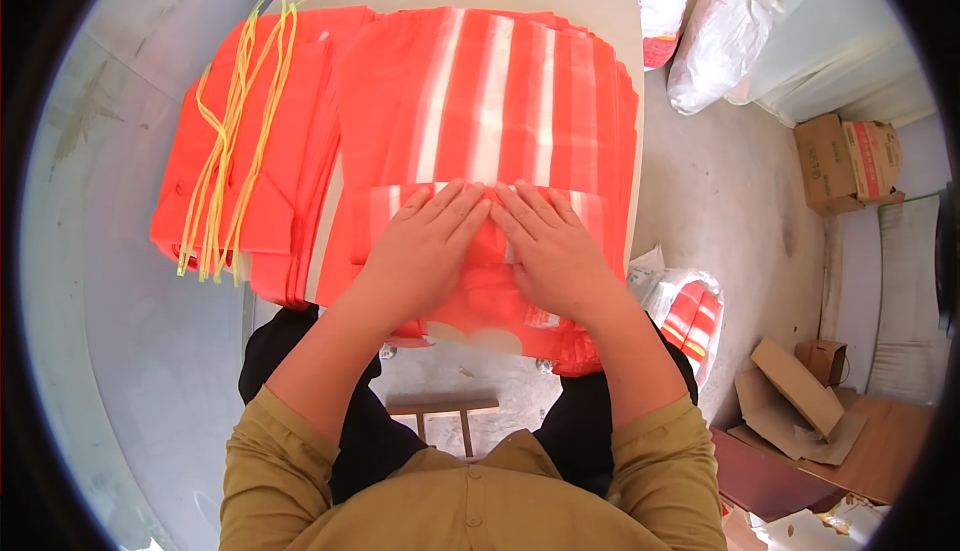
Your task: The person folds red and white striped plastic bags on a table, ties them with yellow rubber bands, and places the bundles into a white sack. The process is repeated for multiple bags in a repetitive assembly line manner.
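Note:
A broad stack of thin red plastic bags (pixel 390 101) with whitish stripes covers most of the table in front of me. Across its near part lies a folded-over flap (pixel 585 213) of the top bag. My left hand (pixel 425 246) presses flat on this fold, fingers stretched away from me. Beside it, my right hand (pixel 553 256) lies flat as well, and the fingertips of both nearly meet in the middle. Neither hand grasps anything. Crumpled red plastic (pixel 575 349) hangs at the table's near edge, below my right forearm.
Left of the stack, yellow cords (pixel 240 141) lie over more folded red plastic (pixel 200 206). An open white sack (pixel 712 291) with red bundles stands on the floor at right. White sacks (pixel 722 36) and cardboard boxes (pixel 845 163) are farther off. A wooden frame (pixel 445 407) shows between my legs.

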Motion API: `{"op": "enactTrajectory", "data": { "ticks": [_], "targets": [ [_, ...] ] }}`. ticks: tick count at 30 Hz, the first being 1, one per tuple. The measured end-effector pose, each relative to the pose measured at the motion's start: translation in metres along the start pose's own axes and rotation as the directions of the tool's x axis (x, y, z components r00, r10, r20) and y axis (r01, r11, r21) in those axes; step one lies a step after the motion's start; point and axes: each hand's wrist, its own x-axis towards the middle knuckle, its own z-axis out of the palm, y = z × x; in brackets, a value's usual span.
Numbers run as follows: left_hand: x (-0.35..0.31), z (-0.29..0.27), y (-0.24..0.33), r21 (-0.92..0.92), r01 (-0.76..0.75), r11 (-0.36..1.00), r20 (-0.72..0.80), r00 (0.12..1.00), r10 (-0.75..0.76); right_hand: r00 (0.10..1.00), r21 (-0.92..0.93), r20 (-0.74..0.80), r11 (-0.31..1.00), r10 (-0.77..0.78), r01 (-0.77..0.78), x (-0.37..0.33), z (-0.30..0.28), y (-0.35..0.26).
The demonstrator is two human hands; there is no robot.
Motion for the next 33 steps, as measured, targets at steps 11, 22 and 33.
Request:
{"op": "enactTrajectory", "data": {
  "ticks": [11, 22, 33],
  "targets": [
    [0.006, 0.0, 0.001, 0.076, 0.054, 0.996, 0.046, 0.997, -0.057, 1.0, 0.008, 0.008, 1.0, 0.007, -0.007, 0.001, -0.004, 0.009],
    [0.0, 0.006, -0.006, 0.186, 0.032, 0.982, 0.041, 0.998, -0.04, 0.995, 0.002, -0.086, 0.999, 0.041, -0.041, -0.001, 0.014, 0.01],
    [-0.016, -0.028, -0.028, 0.059, 0.195, 0.979, 0.034, 0.98, -0.197, 0.912, 0.017, -0.006, 0.912, 0.411, -0.411, -0.032, -0.04, 0.055]
  ]
}}
